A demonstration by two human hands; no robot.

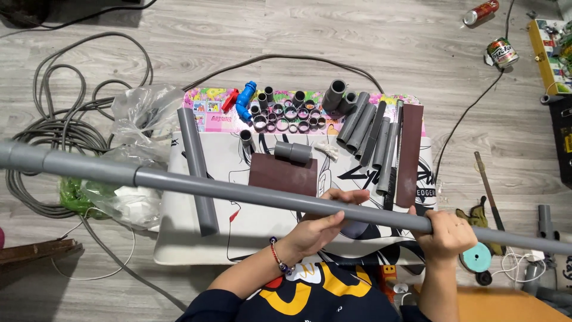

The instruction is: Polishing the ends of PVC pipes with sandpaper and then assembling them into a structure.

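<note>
Both hands, left [322,223] and right [447,232], grip clenched around long grey pipe [196,186].

Blue valve [244,101] w/ gray couplings [289,113]

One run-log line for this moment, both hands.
left hand: under long grey pipe, fingers curled | right hand: gripping same pipe | pipe: held across mat | brown sheet: on mat, untouched

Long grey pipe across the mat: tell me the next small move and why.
Probably lower the long grey pipe onto the mat. The left hand and right hand both grip its right part, leaving the jointed left stretch hanging unsupported.
</note>
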